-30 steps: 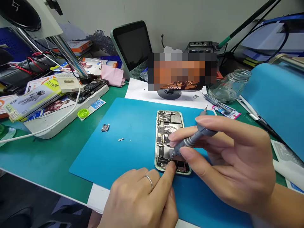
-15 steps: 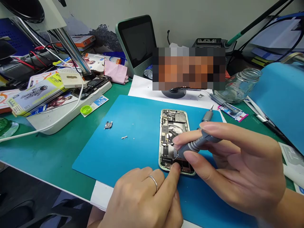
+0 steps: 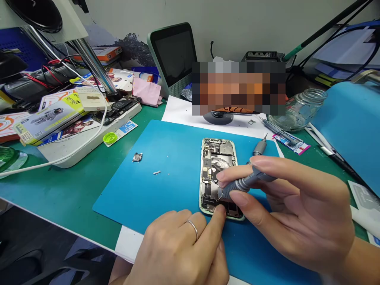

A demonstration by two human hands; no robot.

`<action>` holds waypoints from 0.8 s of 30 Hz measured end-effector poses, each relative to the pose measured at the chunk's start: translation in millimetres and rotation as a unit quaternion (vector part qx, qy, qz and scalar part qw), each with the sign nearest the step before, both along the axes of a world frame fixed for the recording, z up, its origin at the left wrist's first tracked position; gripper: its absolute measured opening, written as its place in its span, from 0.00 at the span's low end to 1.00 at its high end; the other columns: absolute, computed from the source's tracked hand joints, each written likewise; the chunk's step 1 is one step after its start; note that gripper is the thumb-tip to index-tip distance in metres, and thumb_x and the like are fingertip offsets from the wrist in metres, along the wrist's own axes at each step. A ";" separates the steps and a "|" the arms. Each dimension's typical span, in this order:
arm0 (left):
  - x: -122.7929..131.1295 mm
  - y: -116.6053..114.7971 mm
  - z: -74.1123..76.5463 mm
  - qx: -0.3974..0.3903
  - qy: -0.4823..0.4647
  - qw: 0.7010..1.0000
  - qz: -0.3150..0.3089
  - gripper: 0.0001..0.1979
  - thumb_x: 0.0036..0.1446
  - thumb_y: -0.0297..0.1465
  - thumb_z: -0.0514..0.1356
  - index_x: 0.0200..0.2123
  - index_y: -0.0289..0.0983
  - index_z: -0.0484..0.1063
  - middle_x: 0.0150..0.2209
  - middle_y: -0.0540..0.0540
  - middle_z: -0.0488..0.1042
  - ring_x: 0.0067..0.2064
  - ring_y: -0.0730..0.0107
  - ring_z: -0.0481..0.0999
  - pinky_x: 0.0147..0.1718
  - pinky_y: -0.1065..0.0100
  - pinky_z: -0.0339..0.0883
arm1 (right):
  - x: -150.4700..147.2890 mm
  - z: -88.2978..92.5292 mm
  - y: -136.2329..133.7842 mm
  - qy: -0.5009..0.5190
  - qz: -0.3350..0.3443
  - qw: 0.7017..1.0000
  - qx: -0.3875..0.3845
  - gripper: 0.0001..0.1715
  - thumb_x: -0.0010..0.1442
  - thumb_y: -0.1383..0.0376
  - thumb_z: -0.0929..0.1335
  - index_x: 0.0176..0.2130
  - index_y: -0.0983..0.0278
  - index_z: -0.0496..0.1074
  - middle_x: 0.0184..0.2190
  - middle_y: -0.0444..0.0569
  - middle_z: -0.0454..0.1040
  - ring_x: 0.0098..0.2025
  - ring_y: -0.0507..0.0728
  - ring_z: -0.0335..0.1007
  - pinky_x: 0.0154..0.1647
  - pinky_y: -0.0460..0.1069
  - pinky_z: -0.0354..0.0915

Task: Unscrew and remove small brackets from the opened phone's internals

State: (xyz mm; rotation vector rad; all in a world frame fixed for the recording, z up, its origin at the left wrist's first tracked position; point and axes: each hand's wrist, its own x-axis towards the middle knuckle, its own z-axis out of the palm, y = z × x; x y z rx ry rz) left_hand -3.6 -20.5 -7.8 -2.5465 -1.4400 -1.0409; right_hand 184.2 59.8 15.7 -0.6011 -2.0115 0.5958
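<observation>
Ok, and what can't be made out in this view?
All in the head view:
Opened phone: parts of its lower half are covered by the left hand, right hand and screwdriver.
Screwdriver tip: too small to tell what it touches.
Grey pointed tool: lower end hidden behind the right hand's fingers.
White specks on the blue mat: too small to identify.
Screen on the round stand: blurred out by pixelation.

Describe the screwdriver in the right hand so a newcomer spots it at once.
On the blue mat lies an opened phone. Over its lower half, the right hand holds a grey screwdriver with a ridged grip, slanting down to the phone. Another grey tool shows beyond the hand, tip pointing away; only this one is gripped, its tip at the phone.
</observation>
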 end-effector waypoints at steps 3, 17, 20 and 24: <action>-0.5 0.3 -0.3 0.000 -0.002 1.000 -0.002 0.16 0.60 0.21 0.57 0.49 0.32 0.78 0.22 0.53 0.68 0.20 0.69 0.68 0.16 0.62 0.56 | -0.3 -0.2 -0.3 0.002 -0.001 1.000 0.004 0.38 0.60 0.80 0.71 0.65 0.58 0.66 0.50 0.51 0.83 0.46 0.56 0.85 0.43 0.47 0.85; -1.6 1.3 -1.6 0.011 -0.001 1.000 -0.006 0.15 0.60 0.21 0.58 0.48 0.32 0.79 0.22 0.53 0.69 0.19 0.70 0.68 0.16 0.62 0.56 | 3.2 -4.0 0.3 0.005 0.009 1.000 0.004 0.41 0.60 0.81 0.71 0.67 0.56 0.65 0.50 0.50 0.83 0.46 0.57 0.85 0.45 0.49 0.84; -2.8 0.7 -3.4 0.008 0.005 1.000 -0.007 0.15 0.61 0.21 0.58 0.49 0.33 0.78 0.23 0.53 0.70 0.20 0.70 0.69 0.16 0.63 0.57 | 3.9 -6.4 0.2 -0.003 0.025 1.000 0.018 0.41 0.60 0.81 0.71 0.67 0.58 0.63 0.52 0.51 0.82 0.48 0.57 0.84 0.47 0.48 0.83; -5.0 -1.2 -5.5 -0.011 0.017 1.000 -0.014 0.15 0.62 0.22 0.58 0.50 0.35 0.76 0.24 0.54 0.71 0.22 0.70 0.70 0.18 0.63 0.59 | 2.0 -5.6 0.1 -0.010 0.063 0.997 0.050 0.43 0.60 0.81 0.71 0.69 0.59 0.62 0.55 0.53 0.81 0.53 0.58 0.82 0.52 0.50 0.81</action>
